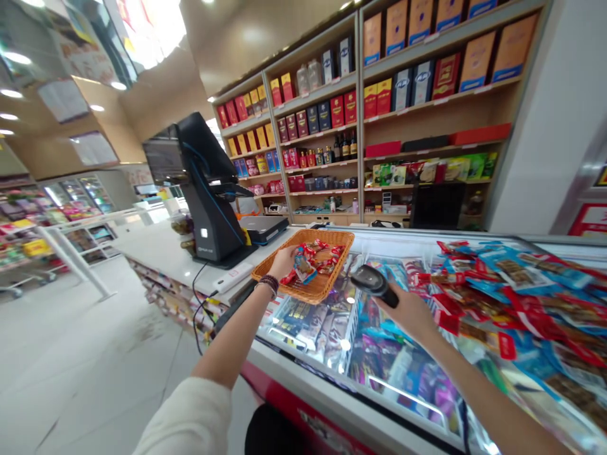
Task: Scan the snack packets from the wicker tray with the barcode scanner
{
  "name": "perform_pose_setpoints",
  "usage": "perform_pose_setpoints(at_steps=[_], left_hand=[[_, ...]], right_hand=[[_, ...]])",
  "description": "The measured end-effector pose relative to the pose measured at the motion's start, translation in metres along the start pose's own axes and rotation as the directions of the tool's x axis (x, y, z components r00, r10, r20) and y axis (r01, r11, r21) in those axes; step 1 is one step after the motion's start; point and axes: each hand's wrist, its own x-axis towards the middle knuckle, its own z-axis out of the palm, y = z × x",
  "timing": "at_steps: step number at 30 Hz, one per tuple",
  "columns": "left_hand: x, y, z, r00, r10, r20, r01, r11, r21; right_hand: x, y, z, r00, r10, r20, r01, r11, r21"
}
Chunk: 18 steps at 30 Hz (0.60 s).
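My left hand [283, 261] reaches over the near left side of a wicker basket [345, 245], its fingers closed on a small blue-and-red snack packet [304, 266]. Several other red snack packets [333, 258] lie in the basket around it. In my right hand [411, 312] is a black handheld barcode scanner [372, 282], its head tilted up and toward the basket. The scanner is held above the glass top of a freezer [327, 366]; my fingers are partly hidden behind its handle.
A heap of red and blue snack packets [516, 278] covers the freezer's right side. Left of the basket stand a checkout terminal [208, 196], a flat black device [265, 229] and a white box [233, 278] with a cable. Shelves of boxed goods [327, 114] line the back wall.
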Motion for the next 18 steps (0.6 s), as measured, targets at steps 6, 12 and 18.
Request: perform_pose_setpoints(at_steps=[6, 12, 18], left_hand=[[-0.017, 0.0, 0.016, 0.978, -0.18, -0.107, 0.156, 0.967, -0.201], [-0.026, -0.002, 0.006, 0.99, -0.142, -0.012, 0.142, 0.99, 0.001], [-0.017, 0.021, 0.024, 0.946, -0.324, -0.015, 0.17, 0.534, -0.828]], right_hand=[[0.001, 0.005, 0.004, 1.0, -0.013, -0.013, 0.013, 1.0, -0.002], [0.001, 0.007, 0.004, 1.0, -0.027, -0.015, 0.027, 0.999, 0.025], [0.004, 0.007, -0.001, 0.999, -0.007, -0.052, 0.013, 0.993, 0.114]])
